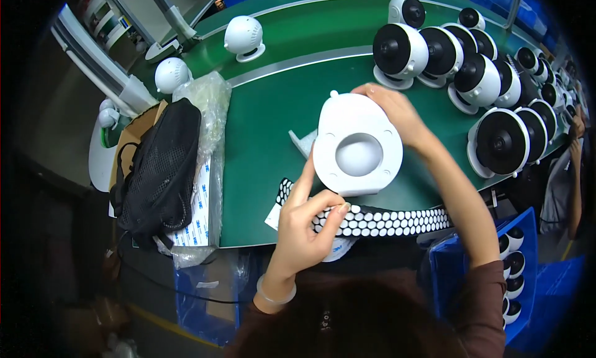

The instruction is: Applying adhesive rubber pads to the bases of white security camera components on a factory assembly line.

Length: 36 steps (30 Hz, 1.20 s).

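Observation:
A white security camera (357,117) is tilted over the bench with its round base toward me, a wide opening in the middle. My right hand (392,109) grips its upper right side, fingers wrapped round the back. Just below the base, my left hand (307,229) pinches a small white round pad (355,209) between thumb and fingertip. Part of that hand also lies against the camera's lower left edge. Under it runs a black strip of white round pads (397,223), curved along the bench's front edge and partly hidden by my hand.
Several finished-looking cameras (400,50) stand at the right on the green bench (267,153). Two more white cameras (244,36) are at the far left. A black mesh bag (164,172) lies at left. A blue bin (447,265) holds cameras at lower right; a person's arm (576,172) shows beyond.

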Each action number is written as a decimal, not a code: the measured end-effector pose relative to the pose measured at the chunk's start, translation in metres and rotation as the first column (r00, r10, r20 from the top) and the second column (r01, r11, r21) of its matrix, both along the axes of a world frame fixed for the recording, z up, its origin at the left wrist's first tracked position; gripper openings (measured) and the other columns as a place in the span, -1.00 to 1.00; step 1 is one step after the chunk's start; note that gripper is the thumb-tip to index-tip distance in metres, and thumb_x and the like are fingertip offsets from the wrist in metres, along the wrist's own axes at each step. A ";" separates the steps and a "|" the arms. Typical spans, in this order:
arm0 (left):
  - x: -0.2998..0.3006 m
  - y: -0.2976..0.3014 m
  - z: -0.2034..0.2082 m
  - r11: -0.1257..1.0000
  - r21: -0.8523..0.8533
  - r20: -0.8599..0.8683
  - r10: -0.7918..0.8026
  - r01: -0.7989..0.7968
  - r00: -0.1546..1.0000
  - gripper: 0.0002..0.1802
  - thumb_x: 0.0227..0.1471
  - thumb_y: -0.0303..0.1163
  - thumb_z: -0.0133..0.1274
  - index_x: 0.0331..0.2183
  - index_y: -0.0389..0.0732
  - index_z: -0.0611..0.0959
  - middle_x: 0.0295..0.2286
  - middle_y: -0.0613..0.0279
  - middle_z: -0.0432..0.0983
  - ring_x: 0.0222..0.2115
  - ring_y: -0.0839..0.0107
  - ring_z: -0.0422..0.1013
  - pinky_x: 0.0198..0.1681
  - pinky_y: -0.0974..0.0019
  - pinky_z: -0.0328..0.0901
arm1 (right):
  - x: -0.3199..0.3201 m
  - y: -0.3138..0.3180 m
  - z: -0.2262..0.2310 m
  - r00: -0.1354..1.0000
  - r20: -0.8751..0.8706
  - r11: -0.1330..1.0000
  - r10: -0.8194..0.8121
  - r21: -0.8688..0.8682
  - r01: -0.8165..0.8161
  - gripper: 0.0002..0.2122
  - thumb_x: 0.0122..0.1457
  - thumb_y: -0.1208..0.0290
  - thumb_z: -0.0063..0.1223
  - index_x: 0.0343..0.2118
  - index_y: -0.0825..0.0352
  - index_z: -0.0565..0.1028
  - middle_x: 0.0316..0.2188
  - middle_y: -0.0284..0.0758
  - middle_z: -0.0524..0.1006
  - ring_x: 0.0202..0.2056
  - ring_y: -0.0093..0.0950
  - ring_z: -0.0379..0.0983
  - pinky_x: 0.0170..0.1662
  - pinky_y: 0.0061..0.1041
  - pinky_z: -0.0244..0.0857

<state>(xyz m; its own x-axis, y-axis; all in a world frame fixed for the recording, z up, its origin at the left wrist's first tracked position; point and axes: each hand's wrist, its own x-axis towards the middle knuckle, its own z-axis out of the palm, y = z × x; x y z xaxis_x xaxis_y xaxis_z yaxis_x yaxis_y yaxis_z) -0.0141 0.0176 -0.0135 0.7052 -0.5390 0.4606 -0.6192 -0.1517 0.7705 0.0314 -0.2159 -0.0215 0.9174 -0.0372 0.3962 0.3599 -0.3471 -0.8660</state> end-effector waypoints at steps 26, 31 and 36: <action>-0.022 0.014 0.026 0.984 0.178 0.204 -0.029 -0.008 0.979 -0.87 -0.44 -0.62 0.10 -0.62 -0.25 0.56 -0.67 0.27 0.42 -0.66 0.38 0.26 -0.44 0.35 0.01 | -0.134 0.075 0.036 0.995 -0.102 0.997 -0.013 -0.074 0.005 -0.88 -0.17 0.63 0.19 -0.50 0.40 0.50 -0.53 -0.30 0.50 -0.49 -0.48 0.45 -0.40 -0.61 0.31; -0.023 0.012 0.028 0.981 0.193 0.250 -0.034 -0.016 0.968 -0.87 -0.44 -0.61 0.11 -0.62 -0.25 0.55 -0.67 0.27 0.41 -0.66 0.39 0.26 -0.46 0.35 -0.01 | -0.132 0.076 0.041 0.994 -0.101 0.987 -0.047 -0.155 0.031 -0.89 -0.19 0.65 0.17 -0.55 0.39 0.48 -0.56 -0.30 0.49 -0.50 -0.47 0.45 -0.42 -0.61 0.31; -0.023 0.015 0.025 0.976 0.219 0.191 -0.025 -0.018 0.981 -0.92 -0.29 -0.56 0.10 -0.60 -0.21 0.53 -0.66 0.31 0.38 -0.64 0.36 0.24 -0.42 0.34 0.04 | -0.133 0.077 0.040 0.999 -0.028 0.963 -0.016 -0.271 0.008 -0.87 -0.18 0.67 0.13 -0.52 0.37 0.47 -0.56 -0.30 0.48 -0.50 -0.44 0.44 -0.41 -0.58 0.31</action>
<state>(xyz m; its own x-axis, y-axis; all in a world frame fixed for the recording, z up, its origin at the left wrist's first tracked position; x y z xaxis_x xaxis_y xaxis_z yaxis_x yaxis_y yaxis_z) -0.0369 0.0322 0.0119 0.6132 -0.6440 0.4575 -0.7529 -0.3010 0.5853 -0.1011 -0.1389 0.0181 0.9291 0.0567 0.3654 0.3298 -0.5740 -0.7495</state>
